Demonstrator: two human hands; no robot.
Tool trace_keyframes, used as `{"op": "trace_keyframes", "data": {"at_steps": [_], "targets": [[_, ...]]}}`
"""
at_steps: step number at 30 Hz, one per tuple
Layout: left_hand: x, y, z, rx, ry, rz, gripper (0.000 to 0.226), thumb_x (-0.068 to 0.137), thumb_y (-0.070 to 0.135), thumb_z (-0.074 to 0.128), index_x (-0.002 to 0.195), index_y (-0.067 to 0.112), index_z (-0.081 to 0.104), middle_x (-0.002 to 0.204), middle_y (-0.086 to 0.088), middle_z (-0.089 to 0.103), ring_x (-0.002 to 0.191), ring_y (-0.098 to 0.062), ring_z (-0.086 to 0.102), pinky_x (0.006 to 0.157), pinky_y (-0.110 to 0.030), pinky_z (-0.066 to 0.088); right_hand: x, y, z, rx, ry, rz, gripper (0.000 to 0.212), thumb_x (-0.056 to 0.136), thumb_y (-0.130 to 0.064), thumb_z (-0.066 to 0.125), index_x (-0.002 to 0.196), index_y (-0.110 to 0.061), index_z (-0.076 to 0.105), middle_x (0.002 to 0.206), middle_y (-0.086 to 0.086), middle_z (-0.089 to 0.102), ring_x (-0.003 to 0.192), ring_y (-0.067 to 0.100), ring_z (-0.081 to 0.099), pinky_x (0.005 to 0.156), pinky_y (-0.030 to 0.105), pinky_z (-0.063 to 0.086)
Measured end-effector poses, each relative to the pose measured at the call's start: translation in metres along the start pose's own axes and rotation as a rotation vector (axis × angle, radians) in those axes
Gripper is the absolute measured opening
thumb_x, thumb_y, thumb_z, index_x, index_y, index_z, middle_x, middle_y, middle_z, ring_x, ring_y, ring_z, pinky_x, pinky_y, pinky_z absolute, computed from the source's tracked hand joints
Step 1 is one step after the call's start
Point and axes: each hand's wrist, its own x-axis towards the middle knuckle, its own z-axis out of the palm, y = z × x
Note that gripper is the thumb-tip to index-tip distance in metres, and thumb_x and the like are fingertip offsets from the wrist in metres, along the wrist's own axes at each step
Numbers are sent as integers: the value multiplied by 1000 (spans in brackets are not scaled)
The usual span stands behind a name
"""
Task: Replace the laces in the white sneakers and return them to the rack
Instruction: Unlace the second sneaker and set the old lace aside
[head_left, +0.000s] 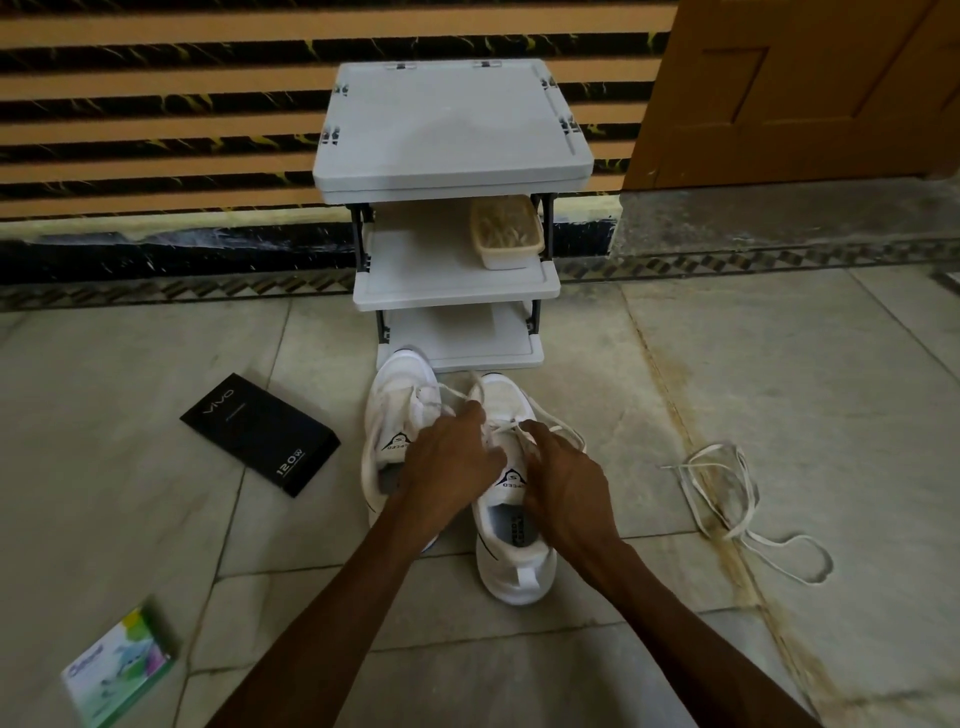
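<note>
Currently the lace sits between both sets of fingers, atop the nearer sneaker on the floor. Right hand pinches it; left hand curls, hold hidden. Risk: a loose pull could skip an eyelet or tangle. Rack beyond fingertips.

Floor: pale stone tiles, stained at right.
On it: two white sneakers side by side, black box, green packet, loose lace, grey rack.
Rack's middle shelf: lidded tub.
</note>
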Motion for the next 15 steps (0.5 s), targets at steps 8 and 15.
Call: {"op": "trace_keyframes", "data": {"at_steps": [8,15], "targets": [[-1,3,11,81,137,-91,52,90,12,59,135,13,34,109,-14,61,98,-31,62,75,-39,50,-5,31,6,513,249,-3,26,92,-19,61,116,-14,54,83,-7,63,72,-3,62,63,11,48],[-2,-9,3,-45,114,13,30,89,12,58,98,22,31,78,-2,50,68,-19,53,56,-26,35,22,-10,-9,-269,-129,-119,71,75,-22,75,137,-34,42,140,5,38,126,30,37,100,44,42]]}}
